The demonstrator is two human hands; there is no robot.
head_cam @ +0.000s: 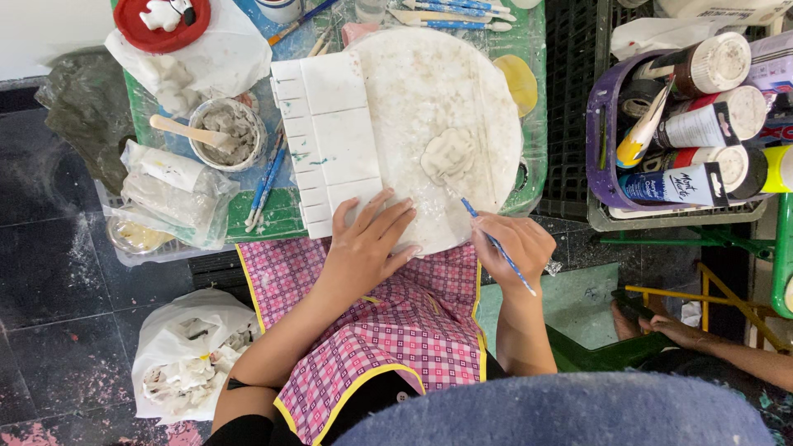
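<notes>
Seen from above: left hand (368, 239) lying flat, fingers spread, on the near edge of a round white board (462, 91). Right hand (514, 244) at the board's 5 o'clock rim, fingers pinching a thin blue modelling tool (496, 244), tip angled toward 11 o'clock. Small lump of pale clay (448, 155) just beyond the tip, near the board's centre. White partitioned tray (326, 136) at 9 o'clock; bowl of grey paste (229, 132) farther left.
</notes>
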